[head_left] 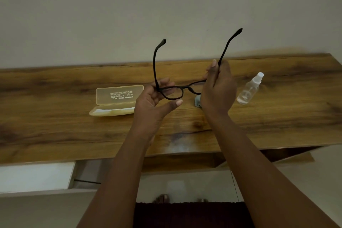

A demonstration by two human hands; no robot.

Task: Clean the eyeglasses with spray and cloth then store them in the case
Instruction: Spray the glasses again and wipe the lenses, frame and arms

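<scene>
I hold the glasses [182, 89] up above the tabletop [55, 126], black frame, both temples unfolded and pointing up and away from me. My left hand [153, 102] grips the frame at its left hinge, fingers curled round the corner, thumb stretched out straight below the lens. My right hand [218, 87] is wrapped round the right temple near its hinge, fingers closed on it, so that the right lens is mostly hidden behind my hand.

Just below my right hand a small pale blue cloth [197, 101] lies on the tabletop, mostly covered by my wrist. To its right the spray [249, 90], a clear bottle with a white cap, lies tilted on the wood, apart from my hand. To the left of my left hand the case [116, 101] sits open, translucent yellowish, lid raised with printed lettering on it; my left hand overlaps its right end in view.

Behind the tabletop is a plain wall [166, 5].
</scene>
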